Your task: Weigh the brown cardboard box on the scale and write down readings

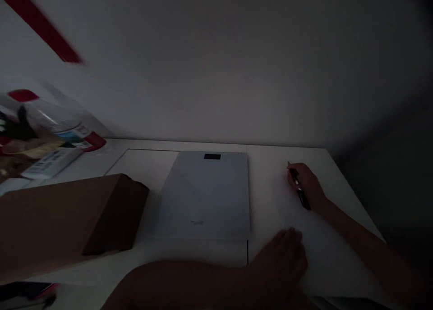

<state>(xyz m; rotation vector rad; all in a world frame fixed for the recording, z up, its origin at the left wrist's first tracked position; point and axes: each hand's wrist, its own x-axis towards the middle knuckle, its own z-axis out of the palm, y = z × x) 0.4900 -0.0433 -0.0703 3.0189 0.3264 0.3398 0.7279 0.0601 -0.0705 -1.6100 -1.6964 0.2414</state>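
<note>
Left hand (282, 256): lying flat near the table's front edge, palm down, fingers loose and grasping nothing — resting on a sheet (324, 251) of white paper, forearm running along the front edge.
Sheet: lying on the right part of the table (270, 166), just beside the scale's right edge.
Box (67, 215): brown cardboard, sitting at the front left, its right end close to the scale's left edge — whether touching it, I cannot tell.
Right hand (306, 184): resting farther back toward the right edge, fingers closed around a pen.
Pen (299, 188): dark, held slanting, its tip pointing toward the far edge, over the sheet's far part.
Scale (206, 195): flat and pale grey, lying in the middle, its dark display window facing the far edge.
Bottle (50, 120): clear with a red cap, lying blurred at the far left corner among other clutter too blurred to tell.
</note>
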